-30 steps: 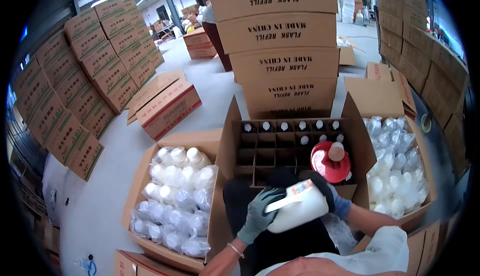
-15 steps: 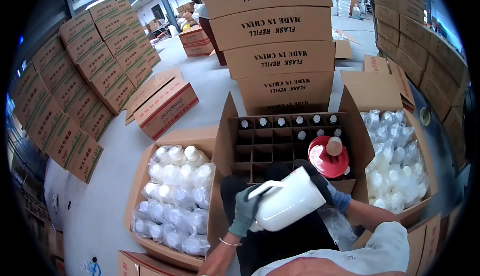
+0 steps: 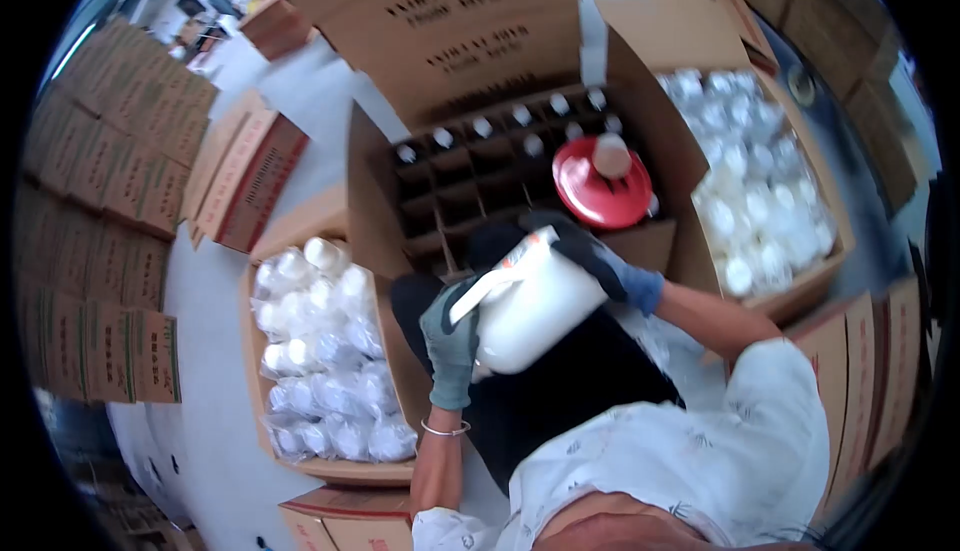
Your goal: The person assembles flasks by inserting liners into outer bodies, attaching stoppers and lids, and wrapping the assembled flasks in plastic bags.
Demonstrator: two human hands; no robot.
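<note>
Over my lap I hold a white jug with a handle and an orange-marked label near its top edge. My left hand, in a grey-green glove, is closed at the handle side. My right hand, in a dark glove with a blue cuff, grips the far right side. Just beyond is a divided carton with white-capped bottles in its back cells. A red round item with a pinkish knob rests over its right cells.
An open box of wrapped white pieces stands at the left, another at the right. Tall printed cartons rise ahead. More cartons are stacked far left, and a red-and-brown box lies on the floor.
The view has tilted down and turned, shifting the cartons up and left. In my hands the jug has rolled, bringing its orange-marked label back into sight.
</note>
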